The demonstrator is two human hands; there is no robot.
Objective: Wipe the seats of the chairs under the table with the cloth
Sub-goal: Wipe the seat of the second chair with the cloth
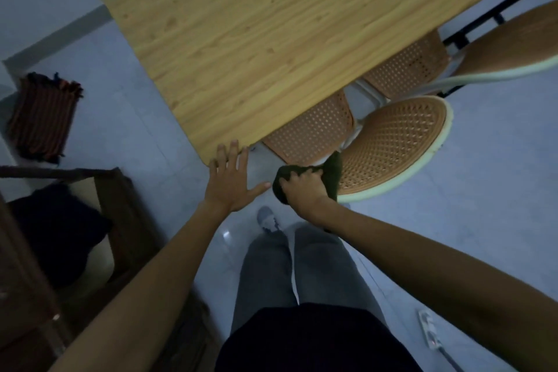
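A wooden table [256, 39] fills the upper middle. Two woven cane chairs are tucked under its near edge. The nearer chair shows its seat [314, 130] and its rounded backrest [392, 142] with a pale rim. The second chair's seat [407, 63] and backrest [513, 39] lie further right. My right hand [305, 190] is closed on a dark green cloth [329, 172], pressed against the lower left of the nearer backrest, beside the seat's front corner. My left hand [232, 181] is spread flat, fingertips touching the table's near corner.
A dark wooden cabinet or frame [120, 220] stands at the left, close to my left arm. A striped folded mat [42, 121] lies on the floor further left. A white power strip [430, 332] lies on the tiles at the lower right. My legs [296, 269] stand below.
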